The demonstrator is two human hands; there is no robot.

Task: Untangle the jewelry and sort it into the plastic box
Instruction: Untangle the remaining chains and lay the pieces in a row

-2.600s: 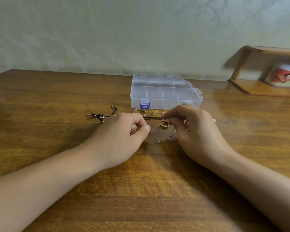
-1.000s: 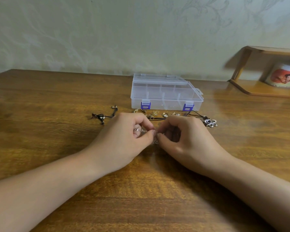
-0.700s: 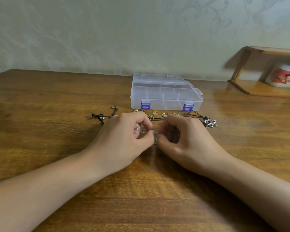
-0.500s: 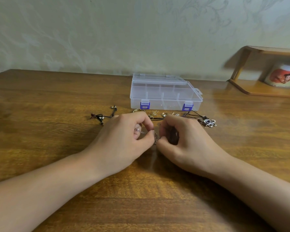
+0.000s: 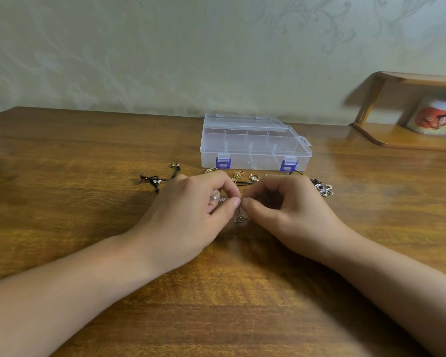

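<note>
A clear plastic box [image 5: 255, 148] with blue latches stands closed at the back of the wooden table [image 5: 88, 228]. In front of it lies tangled jewelry: a gold chain and ring [image 5: 245, 176], a black cord with beads [image 5: 156, 180] to the left, a silver flower pendant [image 5: 324, 189] to the right. My left hand [image 5: 191, 215] and my right hand [image 5: 286, 210] meet fingertip to fingertip, both pinching a thin silver chain [image 5: 240, 217] whose small pendant hangs just below the fingers. Part of the chain shows inside my left hand's curled fingers.
A low wooden shelf [image 5: 407, 140] sits at the back right with a printed mug [image 5: 435, 121] on it. A patterned wall rises right behind the table.
My hands have come together from beside the jewelry pile and lifted the silver chain slightly; its pendant now dangles lower between the fingertips. The box and other pieces have not moved.
</note>
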